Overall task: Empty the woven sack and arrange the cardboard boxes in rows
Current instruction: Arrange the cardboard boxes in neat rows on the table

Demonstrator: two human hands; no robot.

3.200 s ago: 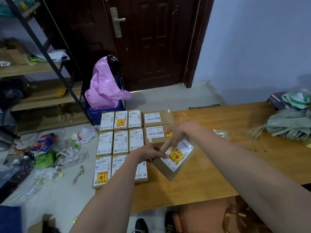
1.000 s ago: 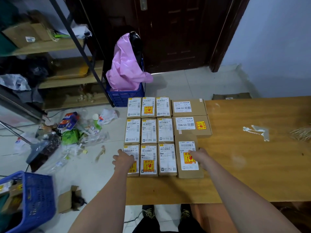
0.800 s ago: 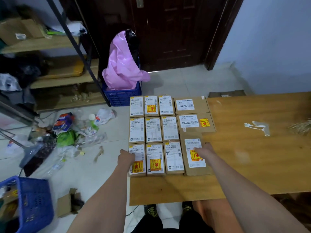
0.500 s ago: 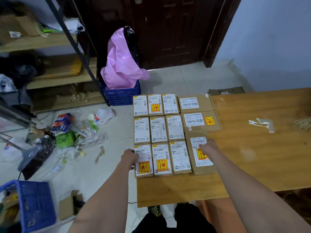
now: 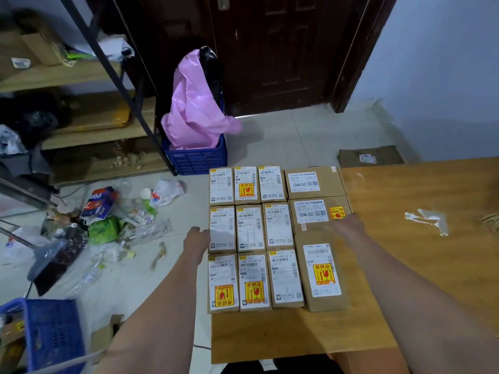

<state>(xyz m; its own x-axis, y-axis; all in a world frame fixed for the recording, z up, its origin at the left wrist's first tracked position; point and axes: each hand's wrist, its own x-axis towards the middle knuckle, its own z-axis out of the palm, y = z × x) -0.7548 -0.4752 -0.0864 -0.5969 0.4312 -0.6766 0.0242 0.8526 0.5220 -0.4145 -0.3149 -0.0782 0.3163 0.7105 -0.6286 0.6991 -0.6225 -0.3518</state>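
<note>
Labelled cardboard boxes lie flat in rows on the left end of the wooden table [image 5: 405, 265]. Three rows of small boxes [image 5: 251, 228] fill the left side, and a column of three larger boxes [image 5: 313, 182] stands to their right. My left hand [image 5: 196, 238] presses against the left side of the middle row's outer small box [image 5: 222, 228]. My right hand [image 5: 348, 222] rests on the right edge of the middle large box [image 5: 310, 214]. Neither hand holds anything. The near large box [image 5: 321, 271] lies lengthwise. Only frayed strands of the woven sack [image 5: 490, 222] show at the right edge.
A blue crate [image 5: 197, 159] with a pink bag stands on the floor before the dark door. Litter [image 5: 108, 220] is strewn beside the table, with a blue basket [image 5: 51, 333] at bottom left. Shelving [image 5: 94, 130] stands on the left. A flat carton [image 5: 370, 157] lies on the floor.
Both hands have moved away from me, from the near row of boxes to the middle row. My right hand has left the near large box and now touches the middle one.
</note>
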